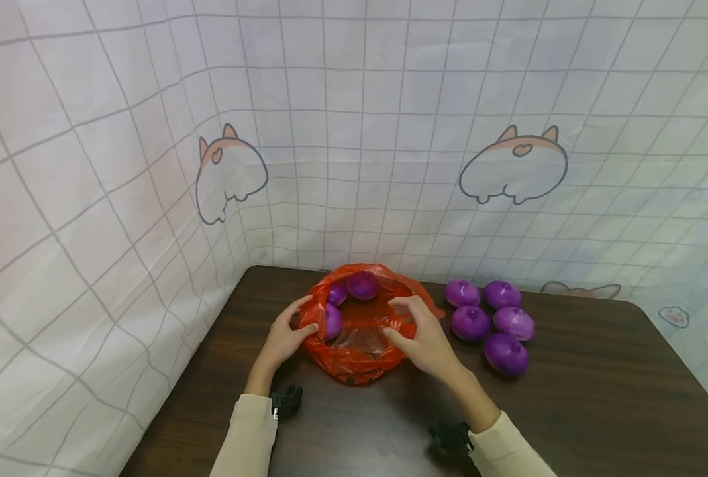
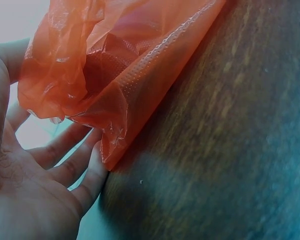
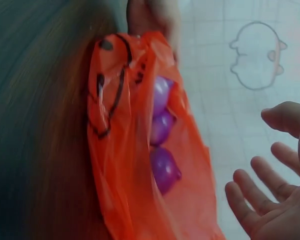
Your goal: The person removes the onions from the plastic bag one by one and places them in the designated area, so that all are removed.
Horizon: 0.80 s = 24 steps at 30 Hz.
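A red plastic bag [image 1: 356, 371] stands with its mouth spread wide. Inside lie three glossy purple onions, one at the back [image 1: 362, 285] and two along the left wall. My left hand [image 1: 282, 338] holds the bag's left rim between thumb and fingers; in the left wrist view the red film hangs between the thumb and the spread fingers [image 2: 72, 167]. Over the right part of the mouth, my right hand [image 1: 422, 338] has thumb and fingers apart with nothing between them. In the right wrist view its fingers [image 3: 262, 182] are loosely spread beside the bag.
On the dark wooden table [image 1: 592, 384], right of the bag, sits a group of several purple onions, the closest one [image 1: 506, 354] at the front. A white gridded cloth [image 1: 377, 165] with cartoon animals rises behind and to the left.
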### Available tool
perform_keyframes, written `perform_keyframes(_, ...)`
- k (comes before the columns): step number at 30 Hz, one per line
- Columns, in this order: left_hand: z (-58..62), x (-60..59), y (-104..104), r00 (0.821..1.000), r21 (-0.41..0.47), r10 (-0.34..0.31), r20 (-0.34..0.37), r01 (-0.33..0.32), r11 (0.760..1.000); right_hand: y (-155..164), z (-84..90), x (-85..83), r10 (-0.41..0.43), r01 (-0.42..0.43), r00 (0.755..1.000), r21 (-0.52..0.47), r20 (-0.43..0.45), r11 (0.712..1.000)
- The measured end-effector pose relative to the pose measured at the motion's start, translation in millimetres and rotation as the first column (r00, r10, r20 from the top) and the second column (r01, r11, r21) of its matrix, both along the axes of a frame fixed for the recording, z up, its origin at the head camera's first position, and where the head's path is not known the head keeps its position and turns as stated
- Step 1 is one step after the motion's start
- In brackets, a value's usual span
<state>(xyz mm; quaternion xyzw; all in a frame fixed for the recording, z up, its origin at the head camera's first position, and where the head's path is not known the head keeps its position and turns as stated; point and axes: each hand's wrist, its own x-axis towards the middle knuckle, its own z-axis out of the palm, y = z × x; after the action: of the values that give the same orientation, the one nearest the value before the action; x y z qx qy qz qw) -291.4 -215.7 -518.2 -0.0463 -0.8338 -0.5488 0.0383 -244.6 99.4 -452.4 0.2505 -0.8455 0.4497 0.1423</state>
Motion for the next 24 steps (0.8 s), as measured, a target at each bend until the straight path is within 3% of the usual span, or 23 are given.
perform_keyframes(5, 1.8, -1.0, 0.8, 1.0, 0.022, 0.007, 0.013, -0.007, 1.0, -23.1, -2.3, -18.1, 0.047, -0.045, 0.991, -0.016, 0.124, 0.999)
perform_keyframes(10, 2.4, 0.7, -0.7, 1.0, 0.005, 0.009, 0.01, -0.009, 1.0, -39.1, -9.1, -38.7, 0.027, -0.02, 0.972, -0.029, 0.233, 0.999)
perform_keyframes(24, 1.4, 2.4, 1.2, 1.0, 0.03, 0.005, -0.01, -0.005, 1.0, -59.7, -33.2, -89.2, -0.126, 0.129, 0.934, 0.014, 0.335, 0.992)
